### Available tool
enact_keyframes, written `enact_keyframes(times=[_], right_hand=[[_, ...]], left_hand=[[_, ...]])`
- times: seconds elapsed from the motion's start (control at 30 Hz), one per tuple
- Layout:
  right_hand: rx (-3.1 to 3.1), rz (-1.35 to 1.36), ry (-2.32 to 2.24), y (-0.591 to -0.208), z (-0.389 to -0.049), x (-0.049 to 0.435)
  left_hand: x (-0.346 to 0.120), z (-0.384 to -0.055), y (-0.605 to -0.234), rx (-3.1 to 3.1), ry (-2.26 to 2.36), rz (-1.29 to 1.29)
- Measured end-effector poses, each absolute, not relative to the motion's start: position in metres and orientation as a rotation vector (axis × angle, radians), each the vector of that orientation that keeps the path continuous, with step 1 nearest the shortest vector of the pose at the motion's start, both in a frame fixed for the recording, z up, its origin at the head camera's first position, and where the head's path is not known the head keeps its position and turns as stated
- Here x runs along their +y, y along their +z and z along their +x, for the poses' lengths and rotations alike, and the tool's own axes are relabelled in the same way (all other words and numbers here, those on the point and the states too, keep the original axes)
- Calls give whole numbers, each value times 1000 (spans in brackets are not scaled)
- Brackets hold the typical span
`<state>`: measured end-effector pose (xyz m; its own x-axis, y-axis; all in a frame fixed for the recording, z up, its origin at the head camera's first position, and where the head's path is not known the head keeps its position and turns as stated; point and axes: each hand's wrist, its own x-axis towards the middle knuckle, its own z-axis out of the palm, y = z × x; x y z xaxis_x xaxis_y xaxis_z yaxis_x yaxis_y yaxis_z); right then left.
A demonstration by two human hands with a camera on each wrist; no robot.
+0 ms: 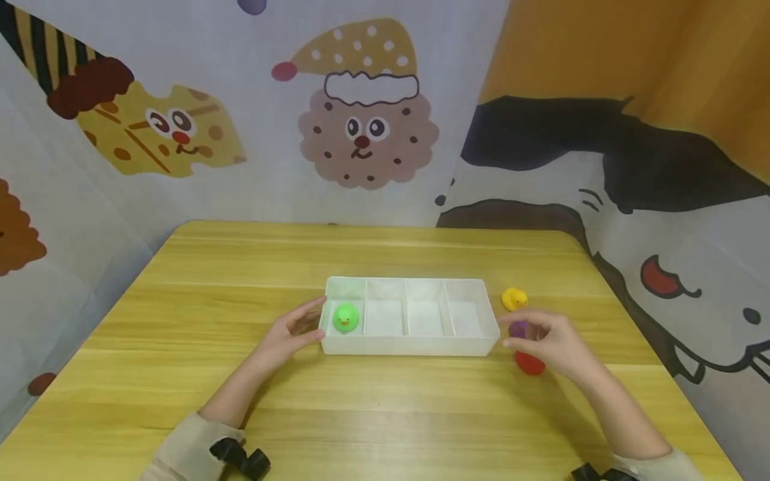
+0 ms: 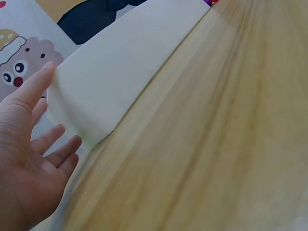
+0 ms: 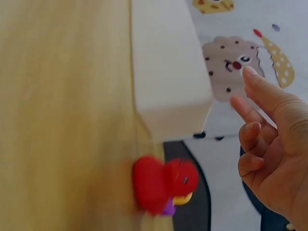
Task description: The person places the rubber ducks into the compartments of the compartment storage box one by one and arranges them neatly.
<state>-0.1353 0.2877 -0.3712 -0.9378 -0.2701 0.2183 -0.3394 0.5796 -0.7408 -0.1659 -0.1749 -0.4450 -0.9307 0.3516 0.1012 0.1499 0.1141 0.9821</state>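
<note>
A white box (image 1: 403, 345) with several compartments in a row lies on the wooden table. In its leftmost compartment sits a green rubber duck (image 1: 345, 317). My left hand (image 1: 291, 332) is at the box's left end, thumb and fingertips at the wall with relaxed fingers. Off the right end hovers my right hand (image 1: 550, 337), holding nothing, its fingers loosely bent. Beneath and behind it are a yellow duck (image 1: 514, 298), a partly covered purple duck (image 1: 518, 329) and a red duck (image 1: 530, 363). The red duck (image 3: 161, 183) appears beside the box's end in the right wrist view.
The wooden table (image 1: 385, 414) reaches back to a curtain (image 1: 259, 194) printed with cartoon figures. Dark wrist mounts (image 1: 240, 457) sit on both sleeves.
</note>
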Motion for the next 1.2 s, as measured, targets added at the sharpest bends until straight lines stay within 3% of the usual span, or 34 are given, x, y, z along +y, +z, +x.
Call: enact_keyframes(times=[0.6,1.2], right_hand=[[-2815,459,1205,-397,-119,336],[-2872,481,1090,-412,-121,350]], left_hand=[[-174,-165,-443,2227,1917,481],[-174,-164,-441,2222,1927,484]])
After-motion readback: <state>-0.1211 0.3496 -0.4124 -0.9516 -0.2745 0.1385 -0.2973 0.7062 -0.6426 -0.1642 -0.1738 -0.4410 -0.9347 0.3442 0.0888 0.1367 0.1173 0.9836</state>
